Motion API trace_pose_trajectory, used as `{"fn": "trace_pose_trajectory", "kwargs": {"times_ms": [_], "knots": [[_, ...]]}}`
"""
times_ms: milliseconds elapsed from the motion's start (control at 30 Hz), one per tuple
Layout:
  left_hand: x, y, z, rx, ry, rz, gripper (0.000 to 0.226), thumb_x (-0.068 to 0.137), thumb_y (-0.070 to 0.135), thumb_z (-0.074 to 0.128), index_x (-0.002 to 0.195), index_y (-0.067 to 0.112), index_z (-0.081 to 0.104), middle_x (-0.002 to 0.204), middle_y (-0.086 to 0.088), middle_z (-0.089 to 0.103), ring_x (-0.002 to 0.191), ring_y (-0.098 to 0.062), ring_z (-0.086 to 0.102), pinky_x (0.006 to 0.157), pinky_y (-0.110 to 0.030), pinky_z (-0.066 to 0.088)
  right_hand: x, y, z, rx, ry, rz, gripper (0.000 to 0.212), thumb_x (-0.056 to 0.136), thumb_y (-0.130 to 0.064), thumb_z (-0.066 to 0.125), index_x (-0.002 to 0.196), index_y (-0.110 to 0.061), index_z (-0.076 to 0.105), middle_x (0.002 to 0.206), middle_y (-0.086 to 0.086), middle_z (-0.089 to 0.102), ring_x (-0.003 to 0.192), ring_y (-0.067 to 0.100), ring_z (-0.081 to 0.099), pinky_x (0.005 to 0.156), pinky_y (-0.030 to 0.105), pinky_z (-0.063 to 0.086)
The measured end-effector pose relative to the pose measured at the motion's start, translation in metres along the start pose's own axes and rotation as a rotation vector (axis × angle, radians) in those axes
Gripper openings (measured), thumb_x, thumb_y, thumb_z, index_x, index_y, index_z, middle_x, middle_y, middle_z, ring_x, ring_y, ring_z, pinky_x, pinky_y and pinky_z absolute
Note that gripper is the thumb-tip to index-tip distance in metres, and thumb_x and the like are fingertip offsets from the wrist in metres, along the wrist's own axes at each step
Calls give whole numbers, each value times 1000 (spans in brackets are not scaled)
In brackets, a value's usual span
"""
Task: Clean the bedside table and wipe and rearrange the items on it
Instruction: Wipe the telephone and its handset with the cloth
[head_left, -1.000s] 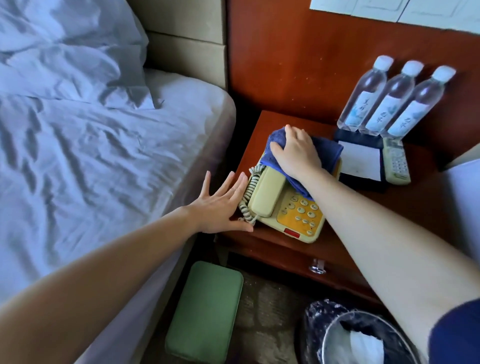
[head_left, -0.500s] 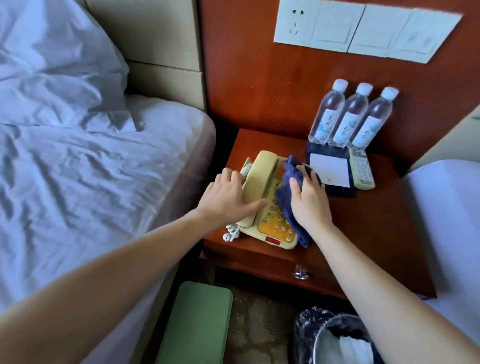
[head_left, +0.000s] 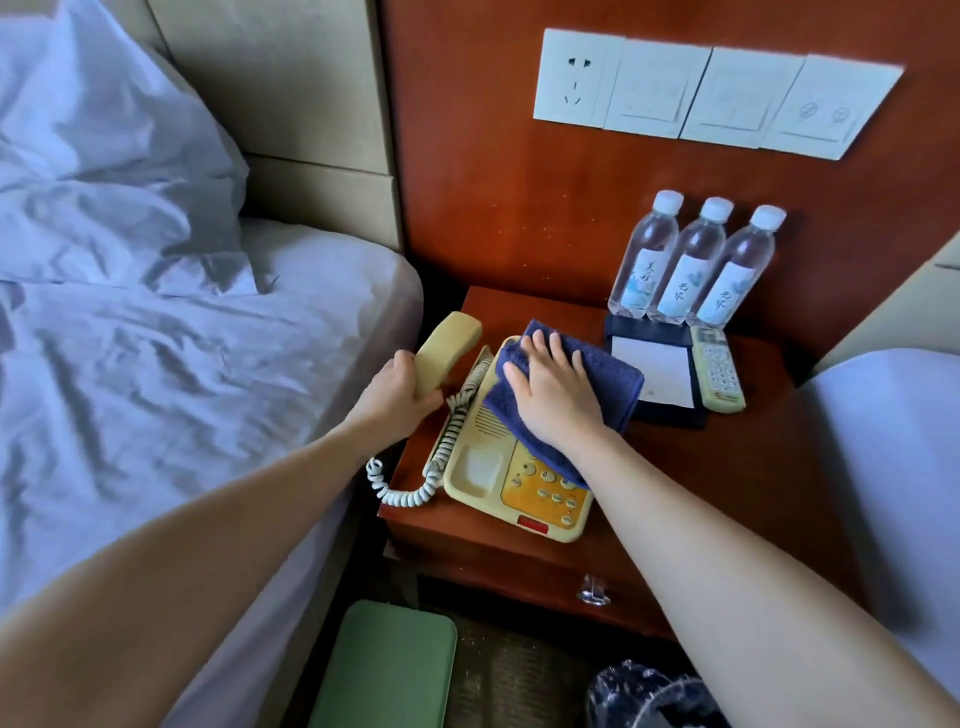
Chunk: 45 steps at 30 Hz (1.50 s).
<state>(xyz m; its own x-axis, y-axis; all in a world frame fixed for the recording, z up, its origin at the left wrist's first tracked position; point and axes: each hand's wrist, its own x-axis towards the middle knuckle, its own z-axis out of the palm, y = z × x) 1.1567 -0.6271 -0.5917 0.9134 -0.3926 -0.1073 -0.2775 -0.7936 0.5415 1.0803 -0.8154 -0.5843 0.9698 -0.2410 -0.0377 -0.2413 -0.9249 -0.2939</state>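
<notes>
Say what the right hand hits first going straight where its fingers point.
Likely the wooden wall panel behind the table; the right hand, flat on the cloth, points left of the bottles. Depth unclear.

Bedside table (head_left: 727, 493) with phone (head_left: 483, 467), bottles (head_left: 685, 265), notepad (head_left: 654, 369), remote (head_left: 719, 369)

Bare left hand (head_left: 397, 388); bare right hand (head_left: 558, 397)

Three bottles (head_left: 688, 265), one telephone (head_left: 478, 467), one cloth (head_left: 613, 379) — one remote (head_left: 719, 369), one notepad (head_left: 660, 369)
</notes>
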Motion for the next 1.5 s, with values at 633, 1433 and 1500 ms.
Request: {"fn": "trace_pose_trajectory", "kwargs": {"times_ms": [633,1433,1500], "knots": [[36,0,-4,233,-363,502,132,52,105,13,153,27,-20,163,4,-16,149,-14,-20,120,-50,-9,3,12,7,-77,2,-1,62,104,-48,20,157,-19,8,164,-4,0,150,11,-6,122,35,-6],[0,-17,-1,611,-387,613,142,58,91,55,151,22,-26,161,9,-22,141,-5,-32,112,-62,-20,-64,-12,29,-323,17,-222,75,95,-62,12,157,-21,9,164,-5,7,151,13,5,123,39,6],[-1,-17,0,608,-396,603,143,57,91,56,151,21,-26,162,8,-22,143,-7,-30,112,-61,-21,-32,-10,24,-293,50,-55,75,97,-62,11,157,-19,4,164,-5,2,151,14,1,123,40,3]]}}
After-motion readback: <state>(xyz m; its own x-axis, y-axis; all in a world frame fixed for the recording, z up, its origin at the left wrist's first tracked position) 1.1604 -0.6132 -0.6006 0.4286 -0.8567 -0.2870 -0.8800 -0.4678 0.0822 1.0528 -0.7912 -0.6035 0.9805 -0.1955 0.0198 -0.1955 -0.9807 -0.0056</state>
